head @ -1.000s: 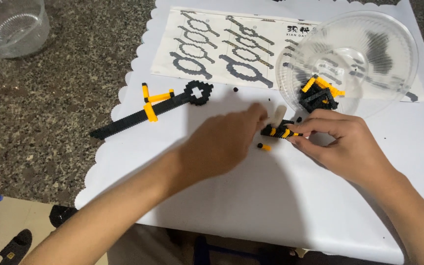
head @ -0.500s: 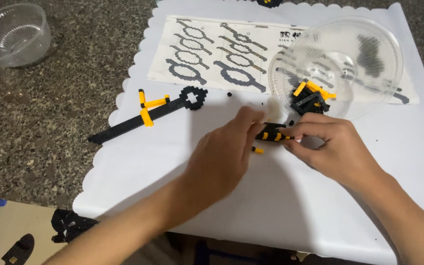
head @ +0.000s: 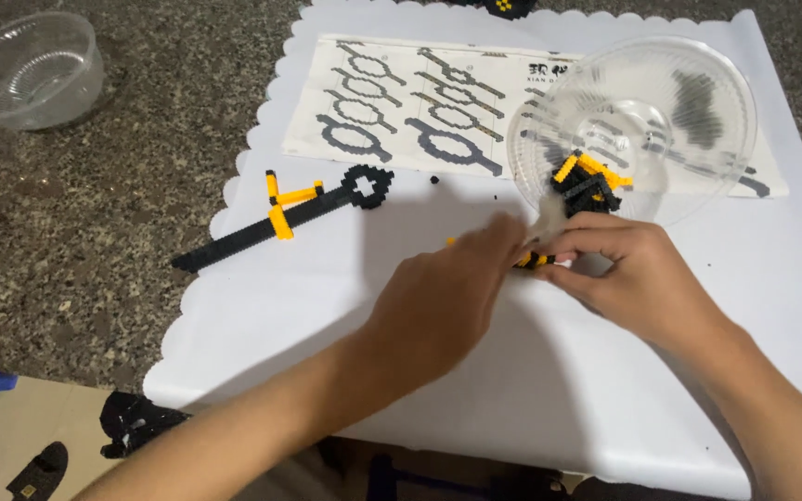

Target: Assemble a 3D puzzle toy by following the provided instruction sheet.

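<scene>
Two hands meet over one small black-and-yellow brick piece (head: 533, 261), and from my remote seat I see it pinched in the grip of the right hand (head: 638, 278), thumb and fingers closed around it just above the white sheet (head: 605, 399). The left hand (head: 443, 306) reaches in from the other side, its fingertips touching the piece's near end; whether they clamp it or only press on it I cannot tell, since the back of the hand hides them. Just beyond the hands stands a clear ribbed bowl (head: 698, 121) with a heap of loose black and yellow bricks (head: 589, 179) inside, its rim overlapping a printed instruction sheet (head: 401, 111). Well to the left on the white sheet lies a finished brick sword (head: 280, 221), black with yellow crosspieces. A second clear bowl (head: 28, 70) sits apart on the speckled stone worktop (head: 95, 232). My judgement for the join in hand: keep the right hand steady as the anchor, line the studs up square before pressing, and push straight down with the left fingertips, low over the sheet so any dropped brick stays near.
</scene>
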